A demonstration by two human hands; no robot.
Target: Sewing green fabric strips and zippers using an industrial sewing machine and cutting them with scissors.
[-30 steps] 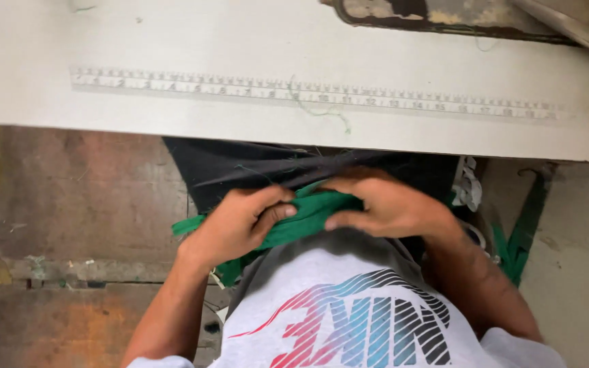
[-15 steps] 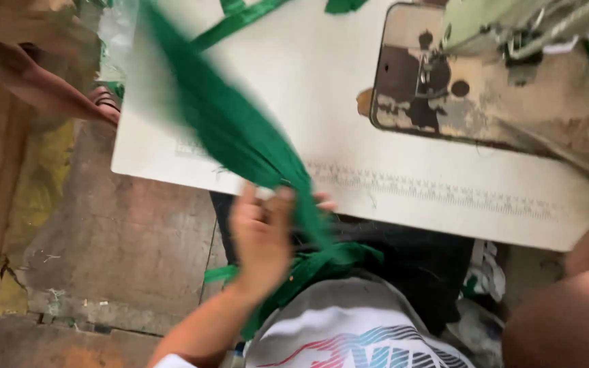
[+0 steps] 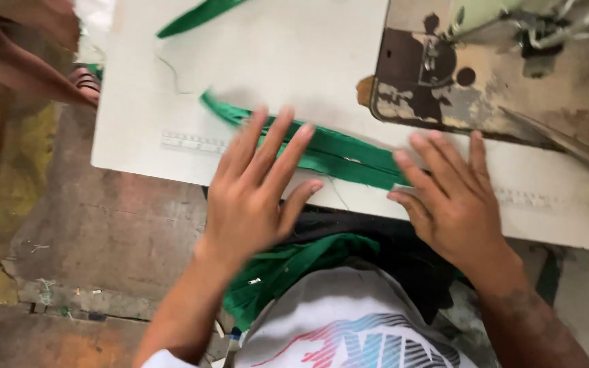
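green cloth strip (image 3: 339,151) lies flat along the near edge of the white table (image 3: 288,61), just beside the sewing machine (image 3: 485,75). your left hand (image 3: 253,197) presses it with fingers spread, gripping nothing; your right hand (image 3: 455,204) rests open-palmed on its right end.

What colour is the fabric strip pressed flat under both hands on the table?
Green, plain with no pattern: the fabric strip shows clearly in the head view.
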